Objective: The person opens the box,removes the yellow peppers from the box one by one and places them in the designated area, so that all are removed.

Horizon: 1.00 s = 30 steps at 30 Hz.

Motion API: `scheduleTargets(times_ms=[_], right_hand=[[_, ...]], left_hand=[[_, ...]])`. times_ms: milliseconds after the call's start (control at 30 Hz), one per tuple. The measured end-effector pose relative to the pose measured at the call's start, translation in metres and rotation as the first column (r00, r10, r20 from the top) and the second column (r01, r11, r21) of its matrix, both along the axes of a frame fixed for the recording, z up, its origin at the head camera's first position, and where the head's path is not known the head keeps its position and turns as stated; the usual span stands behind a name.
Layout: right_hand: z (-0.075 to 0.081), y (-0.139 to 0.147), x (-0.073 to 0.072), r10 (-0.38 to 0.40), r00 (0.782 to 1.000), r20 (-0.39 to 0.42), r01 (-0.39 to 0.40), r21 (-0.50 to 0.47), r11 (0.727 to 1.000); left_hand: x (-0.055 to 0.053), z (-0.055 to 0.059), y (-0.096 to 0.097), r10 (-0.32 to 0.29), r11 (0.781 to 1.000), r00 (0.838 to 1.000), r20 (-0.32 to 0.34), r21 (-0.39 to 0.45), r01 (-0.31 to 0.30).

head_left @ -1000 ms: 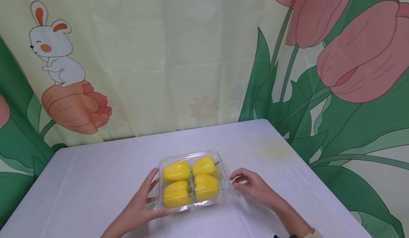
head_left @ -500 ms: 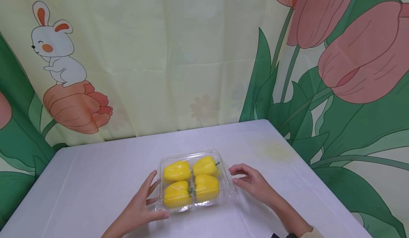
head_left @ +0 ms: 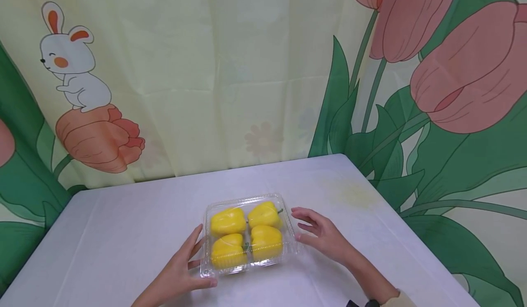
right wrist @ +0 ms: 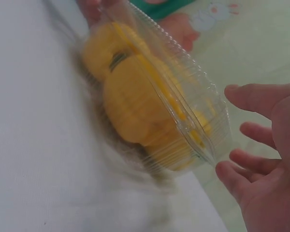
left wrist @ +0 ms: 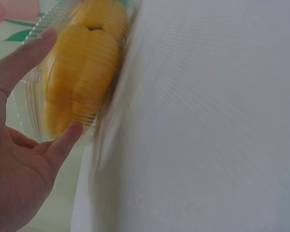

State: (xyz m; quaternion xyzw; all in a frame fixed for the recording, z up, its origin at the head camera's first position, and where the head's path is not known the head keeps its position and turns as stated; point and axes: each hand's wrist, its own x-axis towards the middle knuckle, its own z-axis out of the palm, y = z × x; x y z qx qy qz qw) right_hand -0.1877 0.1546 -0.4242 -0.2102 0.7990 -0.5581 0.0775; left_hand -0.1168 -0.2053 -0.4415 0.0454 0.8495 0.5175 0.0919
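A clear plastic clamshell box (head_left: 243,200) with its lid down sits on the white table, holding several yellow bell peppers (head_left: 228,221) with green stems. My left hand (head_left: 180,270) lies along the box's left side, thumb stretched to the front left corner and fingers spread upward. In the left wrist view, its thumb and a fingertip are at the ribbed plastic wall (left wrist: 36,104); whether they press on it I cannot tell. On the other side, my right hand (head_left: 325,238) is by the right edge, fingers slightly bent and spread, fingertips close to the plastic in the right wrist view.
White cloth covers the table (head_left: 136,224), whose back edge meets a curtain (head_left: 177,69) printed with a rabbit and large tulips. A faint yellowish stain (head_left: 354,195) marks the cloth at the back right. A dark band shows at the right wrist.
My right hand has shifted slightly left and up, its fingers opening out nearer the box. The left hand has slid a little toward the front. The box stays in place.
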Motion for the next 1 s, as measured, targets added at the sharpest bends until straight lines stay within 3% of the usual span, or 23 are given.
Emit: scheduleTargets(times_ms=[300,567,1000], right_hand=[[-0.0001,-0.0032,0.0010,0.055,0.998,0.016,-0.056,0.049,0.997],[0.0021,-0.0052,0.0039,0.080,0.997,0.012,-0.080,0.074,0.994],[0.0003,-0.0043,0.0037,0.090,0.996,0.000,-0.090,0.071,0.993]], left_hand=[[-0.0007,0.0007,-0.0008,-0.026,1.000,1.000,-0.015,0.015,0.027],[-0.0018,-0.0025,-0.0009,0.020,1.000,0.999,0.034,0.015,-0.021],[-0.0053,-0.0043,-0.0016,0.028,0.997,0.997,0.071,0.070,-0.033]])
